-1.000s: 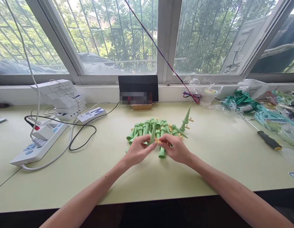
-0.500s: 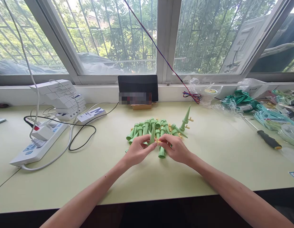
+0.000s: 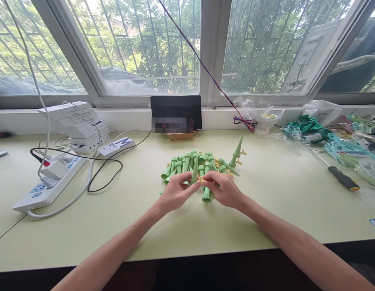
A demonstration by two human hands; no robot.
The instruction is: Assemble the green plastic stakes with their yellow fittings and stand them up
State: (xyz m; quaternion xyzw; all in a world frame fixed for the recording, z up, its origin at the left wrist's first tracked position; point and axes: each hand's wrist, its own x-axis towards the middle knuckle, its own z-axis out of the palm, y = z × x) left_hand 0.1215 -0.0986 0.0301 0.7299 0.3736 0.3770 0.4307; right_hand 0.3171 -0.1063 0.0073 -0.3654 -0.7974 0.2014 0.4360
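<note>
White cardboard box with dark print: large "M" readable, smaller lettering not. Print on the stacked white cardboard boxes too small to read; lower part of the black flat-screen device pixelated.

Left hand: fingers closed around a tapered green plastic spike, tip up, held just in front of the pile of green plastic spikes, mid-table. Right hand: narrow thumb-and-finger pinch on a small yellow plastic fitting at the held spike's side; whether fully seated, can't tell.

Counts: one spike in hand; pile overlaps, exact number unclear. One upright green stack right of pile, two yellow fittings sticking out. One black-and-yellow-handled screwdriver, one white plastic power strip, one loose "M" box.
</note>
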